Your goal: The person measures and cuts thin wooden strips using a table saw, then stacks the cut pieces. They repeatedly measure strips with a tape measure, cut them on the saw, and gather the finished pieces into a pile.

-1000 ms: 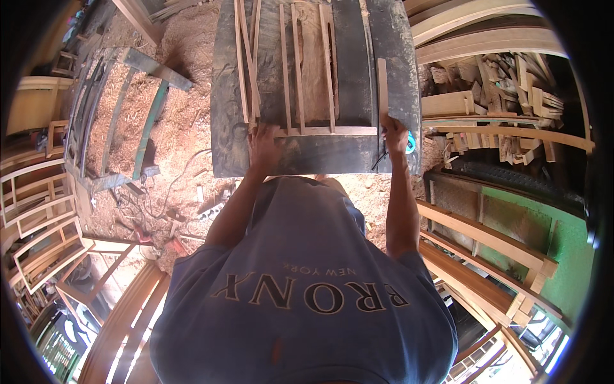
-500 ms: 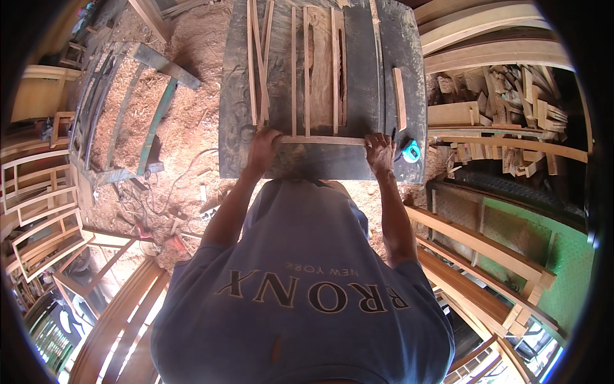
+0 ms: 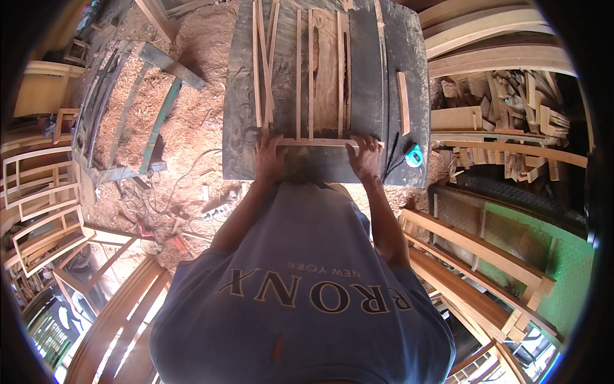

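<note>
A thin wooden strip [image 3: 316,143] lies crosswise near the close edge of the dark worktable [image 3: 300,169]. My left hand [image 3: 269,160] is closed round its left end. My right hand [image 3: 365,160] grips the strip near its right end, fingers bent over the top, and a short length sticks out past it. Beyond the crosswise strip, several long strips run away from me, among them one strip [image 3: 299,77] whose near end meets it. A wider board [image 3: 327,80] with a dark split lies between these.
Right of my right hand sit a teal tape measure [image 3: 414,155] with a thin dark strap and a short wooden piece [image 3: 403,102]. Stacked offcuts [image 3: 521,121] fill the right side. A metal-legged frame [image 3: 160,121] stands at left amid wood shavings [image 3: 204,77].
My right hand has slid left along the crosswise strip, so the strip's right end now shows beyond it. The left hand stays at the left end. The view has shifted slightly.
</note>
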Tool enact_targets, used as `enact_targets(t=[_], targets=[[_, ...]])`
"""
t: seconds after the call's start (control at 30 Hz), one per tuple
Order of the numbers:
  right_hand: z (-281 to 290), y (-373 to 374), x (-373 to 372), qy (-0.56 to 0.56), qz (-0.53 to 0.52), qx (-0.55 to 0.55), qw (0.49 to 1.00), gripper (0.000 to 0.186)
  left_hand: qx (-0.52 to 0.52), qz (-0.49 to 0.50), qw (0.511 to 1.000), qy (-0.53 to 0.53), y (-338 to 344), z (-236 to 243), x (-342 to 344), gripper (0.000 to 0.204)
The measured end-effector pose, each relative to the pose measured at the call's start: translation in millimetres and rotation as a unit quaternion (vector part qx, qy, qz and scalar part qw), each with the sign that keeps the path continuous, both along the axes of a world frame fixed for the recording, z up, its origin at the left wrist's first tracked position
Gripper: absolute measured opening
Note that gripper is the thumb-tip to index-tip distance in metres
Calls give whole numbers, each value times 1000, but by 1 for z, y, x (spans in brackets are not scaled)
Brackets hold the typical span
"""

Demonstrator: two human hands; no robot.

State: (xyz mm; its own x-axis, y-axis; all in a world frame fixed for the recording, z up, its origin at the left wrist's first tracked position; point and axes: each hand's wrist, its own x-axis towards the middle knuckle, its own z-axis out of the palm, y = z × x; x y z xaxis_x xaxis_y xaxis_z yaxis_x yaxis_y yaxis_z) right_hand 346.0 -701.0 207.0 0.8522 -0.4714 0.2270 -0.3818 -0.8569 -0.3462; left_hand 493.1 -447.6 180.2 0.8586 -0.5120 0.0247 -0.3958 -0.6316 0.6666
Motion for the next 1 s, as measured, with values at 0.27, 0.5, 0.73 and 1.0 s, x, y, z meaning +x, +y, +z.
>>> enact_targets(t=[0.27,0.5,0.73,1.0], targets=[[7,73,90,80,-19,151,985,40,27,-30,999,-24,-11,5,8,35],[19,68,107,176,-84,223,955,44,38,-113,993,13,-9,13,18,25],[28,28,88,82,-61,206,973,41,-125,-129,983,50,20,64,20,20],[13,10,16,-48,94,189,976,27,-237,-84,947,199,16,92,59,21]])
